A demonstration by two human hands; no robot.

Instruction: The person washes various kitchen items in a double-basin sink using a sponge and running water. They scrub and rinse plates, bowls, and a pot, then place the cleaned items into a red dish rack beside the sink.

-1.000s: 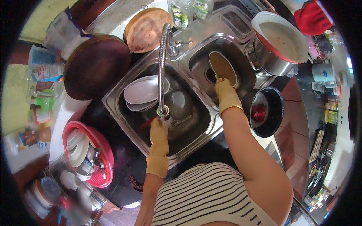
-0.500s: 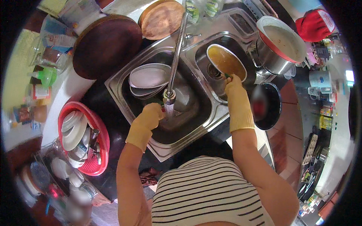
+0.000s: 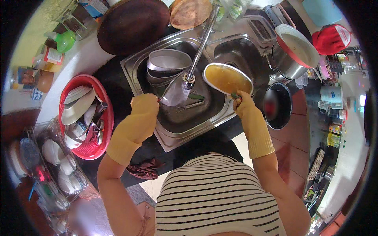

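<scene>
In a yellow rubber glove, my right hand (image 3: 243, 105) grips the near rim of an oval pan (image 3: 228, 78) with a yellow-brown inside. A bit of green shows at its fingertips. The pan is tilted over the divider between the two sink basins. My left hand (image 3: 145, 107), gloved too, is closed at the left basin's near left side. What it holds is mostly hidden; a small reddish tip shows at its fingers. Water runs from the flexible faucet (image 3: 189, 80) beside it. Oval metal pans (image 3: 169, 59) lie stacked in the left basin, with a green-handled utensil (image 3: 195, 96) nearby.
A red basin (image 3: 111, 118) of dishes and utensils stands left of the sink. Beyond the sink lean a dark round board (image 3: 134, 25) and a wooden one (image 3: 191, 13). To the right are a large pot (image 3: 289, 65) and a black pan (image 3: 284, 120). A dark cloth (image 3: 145, 169) lies near me.
My right hand has brought the oval pan from the right basin toward the left one. My left hand has drawn back to the left, away from the stream. The view has shifted.
</scene>
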